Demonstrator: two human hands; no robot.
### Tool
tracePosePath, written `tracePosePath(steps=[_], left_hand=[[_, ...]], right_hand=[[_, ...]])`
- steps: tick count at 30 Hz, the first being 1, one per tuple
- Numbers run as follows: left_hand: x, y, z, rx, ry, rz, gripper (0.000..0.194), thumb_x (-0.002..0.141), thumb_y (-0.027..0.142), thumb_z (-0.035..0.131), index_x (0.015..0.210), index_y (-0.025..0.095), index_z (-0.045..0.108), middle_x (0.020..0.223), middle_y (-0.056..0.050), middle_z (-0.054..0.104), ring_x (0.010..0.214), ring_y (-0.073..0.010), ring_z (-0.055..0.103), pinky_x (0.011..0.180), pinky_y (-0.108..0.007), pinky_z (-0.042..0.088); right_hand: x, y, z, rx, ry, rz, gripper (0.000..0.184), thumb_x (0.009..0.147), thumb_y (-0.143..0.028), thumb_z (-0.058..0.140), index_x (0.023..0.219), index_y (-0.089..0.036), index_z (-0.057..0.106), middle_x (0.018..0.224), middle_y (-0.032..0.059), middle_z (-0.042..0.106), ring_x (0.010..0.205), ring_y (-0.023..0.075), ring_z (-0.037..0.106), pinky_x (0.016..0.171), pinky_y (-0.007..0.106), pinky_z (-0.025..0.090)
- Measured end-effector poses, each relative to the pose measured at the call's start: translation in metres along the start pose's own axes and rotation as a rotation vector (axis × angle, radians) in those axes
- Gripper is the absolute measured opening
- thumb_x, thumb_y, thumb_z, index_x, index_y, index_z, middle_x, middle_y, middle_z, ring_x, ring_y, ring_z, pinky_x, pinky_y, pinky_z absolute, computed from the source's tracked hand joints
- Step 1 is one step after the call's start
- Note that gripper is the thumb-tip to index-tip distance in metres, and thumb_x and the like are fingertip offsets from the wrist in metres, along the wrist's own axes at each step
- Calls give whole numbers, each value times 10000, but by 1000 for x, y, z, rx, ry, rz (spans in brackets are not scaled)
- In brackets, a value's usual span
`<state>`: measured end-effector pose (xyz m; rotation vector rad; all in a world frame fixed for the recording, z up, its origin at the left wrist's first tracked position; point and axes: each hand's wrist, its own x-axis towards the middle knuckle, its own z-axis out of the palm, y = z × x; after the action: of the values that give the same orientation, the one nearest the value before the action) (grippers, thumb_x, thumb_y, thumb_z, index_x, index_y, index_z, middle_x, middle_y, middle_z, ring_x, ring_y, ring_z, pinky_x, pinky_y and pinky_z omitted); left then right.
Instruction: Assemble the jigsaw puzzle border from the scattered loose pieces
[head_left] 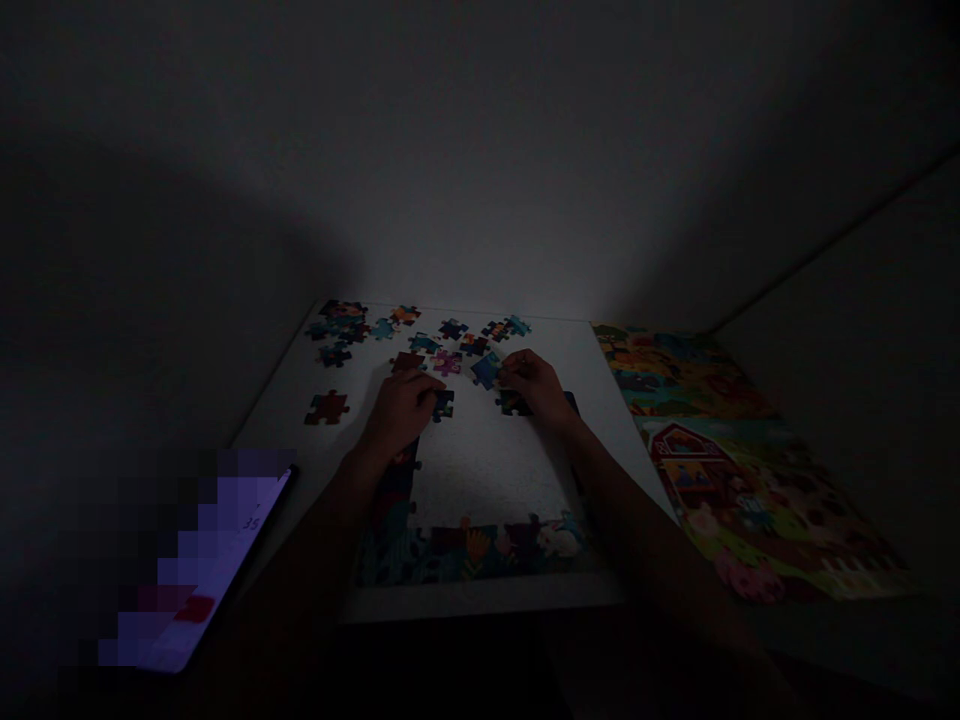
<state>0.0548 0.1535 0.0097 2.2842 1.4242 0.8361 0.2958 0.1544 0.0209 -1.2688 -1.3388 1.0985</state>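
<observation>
A partly built jigsaw frame lies on a white table in a dim room. My left hand rests on the frame's left side, fingers curled over a dark puzzle piece. My right hand is pinched on a blue puzzle piece near the frame's upper right corner. Several loose pieces lie scattered just beyond both hands.
A single red piece sits alone at the left. The colourful farm picture of the puzzle box lid lies at the right. A lit phone screen glows at the lower left, beside my left forearm. A wall rises close behind the table.
</observation>
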Motion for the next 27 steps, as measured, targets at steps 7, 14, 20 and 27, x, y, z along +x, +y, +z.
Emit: tracePosePath(steps=[7, 14, 20, 27], left_hand=[[1, -3, 3, 4, 1, 0, 286, 833, 116, 504, 945, 213, 749, 977, -49, 709, 979, -238, 642, 959, -417, 487], [0, -2, 3, 16, 9, 8, 274, 830, 121, 516, 941, 213, 749, 965, -45, 695, 975, -229, 631, 950, -397, 484], [-1, -1, 3, 31, 0, 6, 244, 831, 127, 543, 943, 193, 750, 975, -67, 672, 992, -233, 615, 953, -402, 470], [-3, 1, 4, 68, -11, 10, 234, 847, 146, 568, 987, 216, 742, 1011, -63, 637, 1042, -232, 577, 996, -416, 437]], right_hand=[[-1, 0, 0, 40, -34, 36, 292, 629, -365, 718, 797, -230, 522, 766, -19, 599, 729, 153, 611, 706, 305, 519], [-6, 3, 1, 18, -156, -65, 377, 713, -296, 696, 1062, -217, 577, 788, -13, 620, 703, 145, 602, 623, 269, 471], [-16, -3, 4, -244, -289, -162, 521, 844, -243, 533, 1365, -223, 531, 943, 43, 632, 758, 147, 574, 672, 289, 461], [-21, -7, 11, -300, -303, -93, 438, 826, -273, 573, 1257, -209, 523, 919, 39, 637, 761, 156, 603, 667, 283, 456]])
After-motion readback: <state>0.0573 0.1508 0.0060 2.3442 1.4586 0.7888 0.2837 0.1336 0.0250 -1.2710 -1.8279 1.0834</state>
